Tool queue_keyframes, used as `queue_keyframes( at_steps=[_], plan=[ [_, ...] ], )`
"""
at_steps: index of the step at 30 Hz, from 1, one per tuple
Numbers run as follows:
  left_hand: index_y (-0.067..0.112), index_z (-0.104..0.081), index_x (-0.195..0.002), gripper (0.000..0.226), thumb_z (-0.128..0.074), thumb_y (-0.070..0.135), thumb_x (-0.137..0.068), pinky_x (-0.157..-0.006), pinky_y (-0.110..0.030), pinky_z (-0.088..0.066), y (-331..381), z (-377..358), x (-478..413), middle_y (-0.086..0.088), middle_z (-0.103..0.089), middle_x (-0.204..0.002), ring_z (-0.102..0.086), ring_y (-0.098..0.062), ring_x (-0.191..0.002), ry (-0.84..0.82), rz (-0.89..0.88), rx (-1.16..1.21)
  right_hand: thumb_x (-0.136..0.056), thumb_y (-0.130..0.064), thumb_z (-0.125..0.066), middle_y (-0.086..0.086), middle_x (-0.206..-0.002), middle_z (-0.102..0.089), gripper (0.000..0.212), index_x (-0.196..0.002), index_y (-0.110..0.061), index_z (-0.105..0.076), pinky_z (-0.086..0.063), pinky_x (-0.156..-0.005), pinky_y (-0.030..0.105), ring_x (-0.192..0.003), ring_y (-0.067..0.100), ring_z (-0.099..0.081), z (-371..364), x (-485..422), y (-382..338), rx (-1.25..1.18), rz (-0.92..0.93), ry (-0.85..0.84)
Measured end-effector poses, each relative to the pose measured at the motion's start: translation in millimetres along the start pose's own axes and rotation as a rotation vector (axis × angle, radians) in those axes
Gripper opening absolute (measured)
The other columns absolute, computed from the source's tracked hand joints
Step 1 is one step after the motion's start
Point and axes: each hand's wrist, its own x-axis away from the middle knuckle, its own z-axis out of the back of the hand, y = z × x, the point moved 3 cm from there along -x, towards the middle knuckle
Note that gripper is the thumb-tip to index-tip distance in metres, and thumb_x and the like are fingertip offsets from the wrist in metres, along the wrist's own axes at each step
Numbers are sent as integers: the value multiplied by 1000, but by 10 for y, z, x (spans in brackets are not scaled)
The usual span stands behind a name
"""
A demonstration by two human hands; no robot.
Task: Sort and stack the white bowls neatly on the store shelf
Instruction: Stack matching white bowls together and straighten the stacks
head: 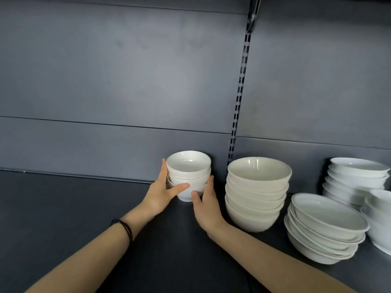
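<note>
Head view: the small stack of white bowls (188, 174) appears seated upright on the shelf (63, 208), close to the back panel, at 12 o'clock from the person. The left hand (160, 190) clasps its 9 o'clock side, thumb across the front. The right hand (206, 205) clasps its 4 o'clock side. Both hands are equally near. The stack's axis is vertical. The larger bowl stack (257, 193) stands near at 3 o'clock, not touching. Any rightward shift would likely need care there.

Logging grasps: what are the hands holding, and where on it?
Both hold the stack of small white bowls: the left hand on its left side, thumb across the front; the right hand on its lower right side.
</note>
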Motion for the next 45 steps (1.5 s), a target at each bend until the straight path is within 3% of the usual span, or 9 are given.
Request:
queue_keyframes(
  at_steps=[2,5,11,15,18,21,32,38,45],
  plan=[
    [35,-4,-153,99,-73,38,-81,-106,-26,-41,1,20,21,14,-50,-139,-54,-10,-122,10,4,-46,-101,-19,-45,1,-163,-9,73,-155,-14,5,-13,-121,29,-149,16,-14,8,-8,13,7,-13,28],
    [37,-24,-148,72,-66,34,-89,-83,-4,-41,32,133,151,10,-62,-120,-59,-4,-104,37,-5,-194,-97,-19,-52,1,-158,-28,71,-156,-18,-11,-25,-119,38,-144,17,-30,40,34,-4,-18,-5,83],
    [33,-62,-105,18,-56,41,-91,-87,-31,-49,95,461,636,12,-63,-104,-61,-10,-99,-27,-2,-668,-92,-10,-56,-4,-131,-50,54,-142,-21,-39,-42,-98,24,-117,13,-51,115,413,-168,19,41,63],
    [30,-61,-101,25,-46,48,-93,-88,-28,-40,234,563,922,11,-61,-99,-58,-13,-98,-46,-251,-1143,-93,-25,-57,-5,-119,-57,42,-134,-25,-48,-48,-96,33,-107,11,-56,217,764,-290,404,133,-112],
    [26,-66,-88,35,-46,54,-84,-81,-36,-46,315,560,1072,7,-66,-83,-65,-20,-86,-52,-401,-1297,-93,-40,-55,-5,-126,-55,43,-134,-27,-48,-46,-95,33,-114,13,-54,347,1061,-376,757,207,-148],
    [23,-71,-80,47,-38,55,-75,-68,-38,-51,390,424,1191,3,-68,-72,-67,-23,-71,-14,-520,-1315,-92,-45,-53,-3,-131,-53,49,-136,-26,-46,-45,-94,31,-118,17,-52,512,1296,-369,932,233,-106],
    [24,-72,-88,50,-35,54,-75,-62,-35,-52,917,-885,1430,3,-67,-71,-64,-20,-67,-37,-760,-1227,-92,-48,-51,-6,-138,-49,56,-144,-30,-40,-40,-99,31,-125,18,-49,1689,1765,67,1161,245,69],
    [26,-72,-94,50,-39,58,-75,-52,-31,-52,1167,-1701,1447,8,-67,-73,-64,-12,-63,-32,-700,-1060,-78,-44,-64,-9,-99,-67,38,-113,-28,-65,-52,-60,24,-85,13,-67,2473,1865,383,1121,302,98],
    [25,-66,-78,42,-36,54,-78,-38,-25,-39,1686,-2579,1512,8,-61,-61,-59,-11,-52,-51,-713,-1037,-93,-47,-53,-16,-126,-54,39,-128,-32,-51,-48,-74,24,-112,8,-55,3482,1814,799,1075,169,162]
  ],
)
